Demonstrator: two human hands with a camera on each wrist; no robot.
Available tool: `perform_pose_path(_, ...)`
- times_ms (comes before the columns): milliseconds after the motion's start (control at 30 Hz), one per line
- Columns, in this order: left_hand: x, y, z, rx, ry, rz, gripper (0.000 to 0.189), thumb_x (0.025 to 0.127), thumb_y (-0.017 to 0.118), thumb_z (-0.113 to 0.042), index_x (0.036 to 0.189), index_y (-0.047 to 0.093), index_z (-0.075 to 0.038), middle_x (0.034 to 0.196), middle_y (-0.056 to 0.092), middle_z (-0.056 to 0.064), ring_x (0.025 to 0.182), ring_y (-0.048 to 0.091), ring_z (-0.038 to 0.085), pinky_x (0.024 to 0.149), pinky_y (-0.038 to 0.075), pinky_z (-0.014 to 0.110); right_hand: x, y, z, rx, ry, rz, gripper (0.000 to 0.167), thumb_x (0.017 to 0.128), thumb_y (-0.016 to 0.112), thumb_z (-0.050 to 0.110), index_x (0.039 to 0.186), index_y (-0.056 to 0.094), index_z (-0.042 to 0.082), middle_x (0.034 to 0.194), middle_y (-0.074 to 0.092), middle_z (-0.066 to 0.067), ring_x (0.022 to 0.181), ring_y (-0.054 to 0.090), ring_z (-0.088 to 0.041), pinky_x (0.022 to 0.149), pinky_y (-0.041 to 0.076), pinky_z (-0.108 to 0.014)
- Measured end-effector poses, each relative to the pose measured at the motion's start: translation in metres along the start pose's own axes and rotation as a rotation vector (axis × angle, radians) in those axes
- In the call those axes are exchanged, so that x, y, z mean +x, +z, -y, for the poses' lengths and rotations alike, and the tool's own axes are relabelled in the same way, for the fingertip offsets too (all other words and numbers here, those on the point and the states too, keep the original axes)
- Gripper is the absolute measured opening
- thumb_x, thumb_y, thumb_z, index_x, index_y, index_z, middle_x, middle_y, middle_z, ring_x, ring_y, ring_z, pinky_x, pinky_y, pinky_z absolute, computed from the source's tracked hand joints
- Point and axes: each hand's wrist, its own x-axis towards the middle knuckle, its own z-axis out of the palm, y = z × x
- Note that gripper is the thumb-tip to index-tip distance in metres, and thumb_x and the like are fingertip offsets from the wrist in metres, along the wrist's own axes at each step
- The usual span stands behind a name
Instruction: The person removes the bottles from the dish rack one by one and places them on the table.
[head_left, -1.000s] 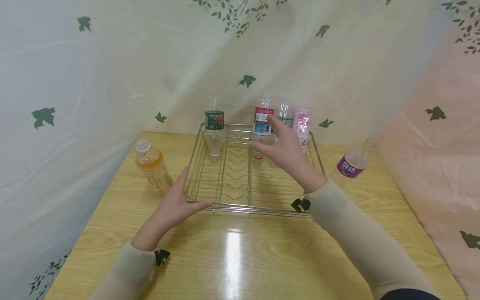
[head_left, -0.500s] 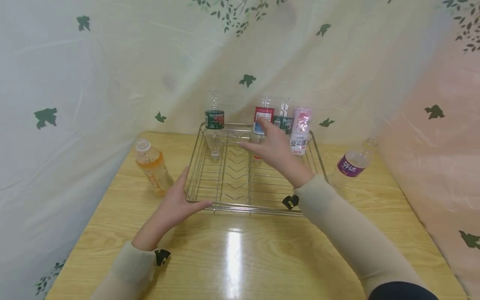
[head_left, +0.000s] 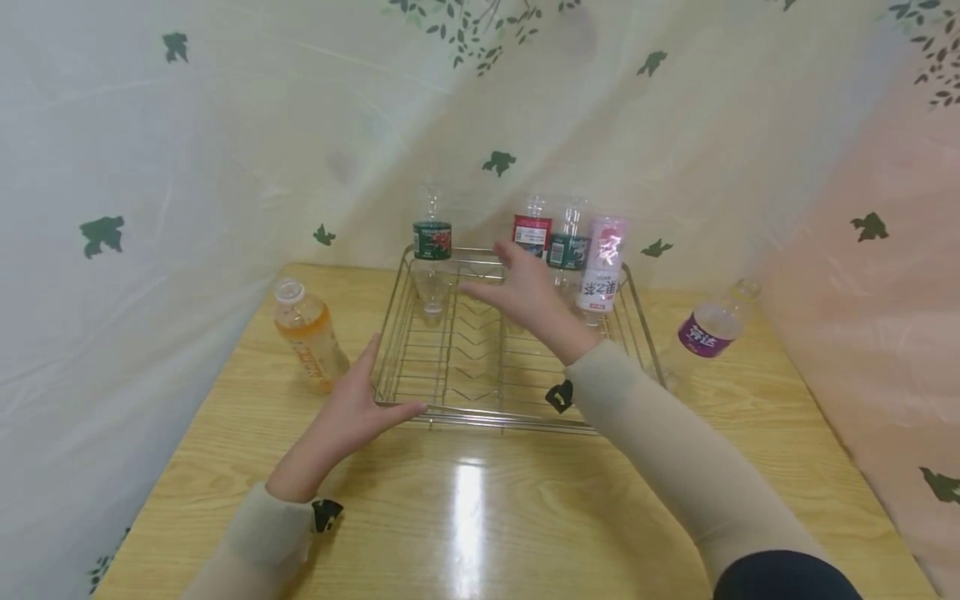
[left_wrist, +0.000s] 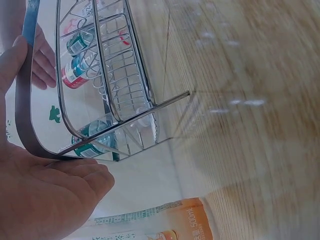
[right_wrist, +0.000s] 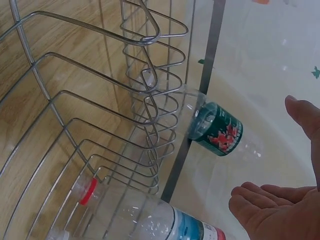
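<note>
My left hand (head_left: 352, 417) lies against the near left corner of a wire rack (head_left: 487, 415), thumb along its front rim and fingers along its side. My right hand (head_left: 528, 296) is over the rack, thumb and fingers spread, holding nothing. Behind it, partly covered, stands an upside-down clear bottle with a red-and-blue label (head_left: 532, 227). To its left in the rack is an upside-down green-labelled bottle (head_left: 432, 242), also seen in the right wrist view. Right of the hand stand another green-labelled bottle (head_left: 567, 252) and a pink-and-white bottle (head_left: 602, 267).
An orange-labelled bottle (head_left: 307, 337) stands upright on the wooden table (head_left: 405, 517), left of the rack and close to my left hand. A purple-labelled bottle (head_left: 703, 335) stands to the right of the rack. A patterned curtain (head_left: 300, 125) hangs behind.
My right hand has moved left over the rack, away from the pink-and-white bottle, and now overlaps the red-and-blue-labelled bottle's lower part. My left hand stays at the rack corner.
</note>
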Motion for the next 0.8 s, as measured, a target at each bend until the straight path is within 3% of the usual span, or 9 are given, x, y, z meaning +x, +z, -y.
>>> perform_pose_path(300,0.0,0.001,-0.001,-0.013,-0.01,0.003,0.131,0.071,0.086,-0.062,0.164,0.01,-0.012,0.161,0.03,0.02,0.141,0.036,0.042,0.113,0.031,0.06,0.012,0.012,-0.003,-0.026,-0.01,0.007,0.103,0.08,0.081,0.059,0.154,0.039,0.002,0.152,0.048,-0.015,0.135,0.048,-0.03,0.109,0.043,-0.041)
perform_pose_path(500,0.0,-0.001,-0.002,0.0,-0.023,0.003,0.132,0.072,0.086,-0.062,0.164,0.008,-0.009,0.162,0.026,0.022,0.142,0.034,0.044,0.113,0.03,0.06,0.024,0.023,0.004,0.01,0.016,0.035,0.096,0.082,0.083,0.053,0.152,0.042,0.001,0.15,0.049,-0.017,0.134,0.049,-0.031,0.107,0.045,-0.043)
perform_pose_path(800,-0.001,0.0,-0.003,-0.009,-0.025,0.001,0.129,0.073,0.088,-0.056,0.164,0.009,-0.01,0.162,0.027,0.02,0.141,0.036,0.044,0.113,0.032,0.06,0.036,0.031,0.009,-0.023,0.052,0.043,0.093,0.081,0.082,0.054,0.148,0.046,0.001,0.145,0.051,-0.017,0.129,0.05,-0.032,0.104,0.048,-0.045)
